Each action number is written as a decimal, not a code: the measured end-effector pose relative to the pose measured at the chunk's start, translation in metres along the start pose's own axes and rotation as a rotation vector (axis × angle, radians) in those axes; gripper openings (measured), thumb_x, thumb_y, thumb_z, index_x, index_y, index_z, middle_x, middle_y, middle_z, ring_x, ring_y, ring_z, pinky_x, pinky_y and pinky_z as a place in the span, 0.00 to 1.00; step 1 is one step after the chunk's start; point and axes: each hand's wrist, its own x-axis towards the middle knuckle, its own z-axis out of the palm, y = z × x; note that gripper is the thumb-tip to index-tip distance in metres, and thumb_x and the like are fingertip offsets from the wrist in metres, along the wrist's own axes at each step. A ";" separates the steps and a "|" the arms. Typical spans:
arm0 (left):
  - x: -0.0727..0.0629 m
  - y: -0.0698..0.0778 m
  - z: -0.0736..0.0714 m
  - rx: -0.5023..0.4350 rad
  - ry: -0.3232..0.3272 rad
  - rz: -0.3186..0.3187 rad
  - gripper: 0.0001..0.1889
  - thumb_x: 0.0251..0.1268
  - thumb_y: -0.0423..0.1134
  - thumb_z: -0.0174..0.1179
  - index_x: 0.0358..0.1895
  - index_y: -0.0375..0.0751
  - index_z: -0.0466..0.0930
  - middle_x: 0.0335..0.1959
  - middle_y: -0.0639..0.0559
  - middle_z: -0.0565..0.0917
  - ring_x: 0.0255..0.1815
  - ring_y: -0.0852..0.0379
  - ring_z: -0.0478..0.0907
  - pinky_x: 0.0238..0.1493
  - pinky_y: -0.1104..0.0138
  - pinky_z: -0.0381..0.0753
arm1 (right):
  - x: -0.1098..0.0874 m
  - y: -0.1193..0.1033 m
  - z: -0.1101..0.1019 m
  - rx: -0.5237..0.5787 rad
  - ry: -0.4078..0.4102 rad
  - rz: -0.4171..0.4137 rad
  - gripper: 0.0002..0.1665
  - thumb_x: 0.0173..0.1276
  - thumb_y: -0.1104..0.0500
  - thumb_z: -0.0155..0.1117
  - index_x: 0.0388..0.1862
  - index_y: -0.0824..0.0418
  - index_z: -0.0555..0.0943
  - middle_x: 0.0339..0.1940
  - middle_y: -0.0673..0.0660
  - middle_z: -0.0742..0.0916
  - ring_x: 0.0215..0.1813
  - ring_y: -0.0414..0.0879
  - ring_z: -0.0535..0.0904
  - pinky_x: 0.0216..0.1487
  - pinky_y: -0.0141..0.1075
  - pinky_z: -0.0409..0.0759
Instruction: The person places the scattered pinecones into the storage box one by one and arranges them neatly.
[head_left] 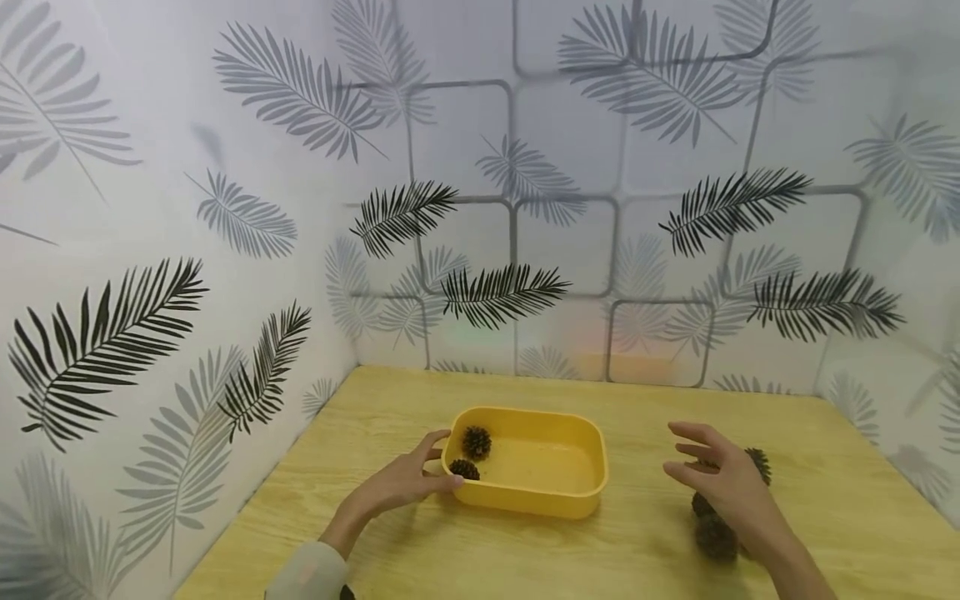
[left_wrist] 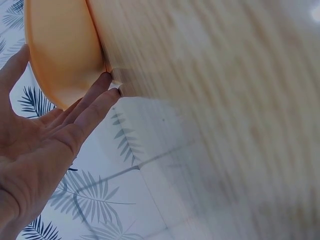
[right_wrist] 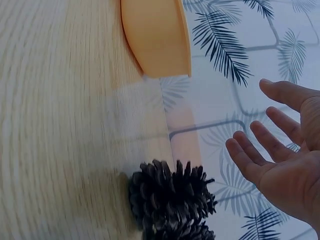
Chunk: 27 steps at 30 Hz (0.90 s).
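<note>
A yellow plastic tub point(head_left: 525, 502) stands on the table with two pine cones point(head_left: 476, 442) in its left end. My left hand point(head_left: 405, 482) holds that end, the thumb at the front rim and the fingers against the outer wall; the left wrist view shows fingertips point(left_wrist: 106, 77) low by the tub's base. To the right, my right hand point(head_left: 723, 479) hovers over several dark pine cones point(head_left: 716, 537), fingers spread and loosely bent, nothing between them. The right wrist view shows the hand apart from the nearest pine cone point(right_wrist: 170, 192). The hand partly hides these cones in the head view.
The wood-grain table point(head_left: 405, 550) is bordered at the back and left by pale walls point(head_left: 465, 250) with a leaf print. Beside the left sleeve point(head_left: 307, 573), a small dark thing point(head_left: 347, 592) shows at the bottom edge, mostly hidden.
</note>
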 end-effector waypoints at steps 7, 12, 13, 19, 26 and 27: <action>0.000 0.001 0.000 -0.023 -0.009 0.006 0.48 0.69 0.62 0.66 0.84 0.53 0.51 0.76 0.37 0.70 0.66 0.37 0.79 0.61 0.41 0.78 | -0.007 0.011 -0.015 -0.014 0.016 0.038 0.40 0.77 0.49 0.67 0.80 0.62 0.65 0.76 0.70 0.72 0.55 0.24 0.75 0.51 0.38 0.85; -0.001 0.001 0.000 -0.032 -0.019 0.010 0.48 0.69 0.61 0.66 0.85 0.52 0.50 0.76 0.37 0.70 0.65 0.38 0.80 0.59 0.42 0.80 | -0.014 0.013 -0.019 -0.063 0.032 0.051 0.41 0.75 0.46 0.68 0.79 0.61 0.66 0.74 0.69 0.74 0.62 0.44 0.80 0.54 0.42 0.85; -0.001 0.001 0.000 -0.031 -0.019 0.012 0.48 0.69 0.61 0.66 0.85 0.52 0.50 0.76 0.37 0.70 0.65 0.38 0.80 0.59 0.42 0.80 | -0.015 0.013 -0.020 -0.066 0.031 0.052 0.41 0.75 0.45 0.68 0.79 0.61 0.66 0.74 0.69 0.74 0.65 0.51 0.79 0.55 0.44 0.84; 0.000 0.000 0.000 -0.032 -0.024 0.013 0.48 0.70 0.61 0.65 0.85 0.52 0.50 0.77 0.36 0.69 0.65 0.37 0.79 0.59 0.42 0.80 | -0.027 0.023 -0.029 -0.130 0.031 0.053 0.40 0.76 0.45 0.68 0.78 0.62 0.69 0.72 0.68 0.75 0.61 0.49 0.81 0.52 0.42 0.85; -0.001 0.001 -0.001 -0.029 -0.019 0.016 0.48 0.69 0.61 0.65 0.85 0.52 0.50 0.77 0.36 0.69 0.65 0.37 0.79 0.59 0.42 0.80 | -0.037 0.030 -0.039 -0.138 -0.017 0.113 0.38 0.76 0.47 0.67 0.77 0.65 0.70 0.72 0.71 0.76 0.64 0.65 0.78 0.52 0.52 0.85; -0.001 0.002 -0.001 -0.030 -0.018 0.015 0.48 0.69 0.61 0.66 0.85 0.52 0.49 0.77 0.36 0.69 0.66 0.37 0.79 0.59 0.42 0.80 | -0.038 0.030 -0.040 -0.136 -0.026 0.116 0.38 0.76 0.48 0.67 0.76 0.65 0.70 0.71 0.71 0.76 0.64 0.66 0.78 0.52 0.53 0.85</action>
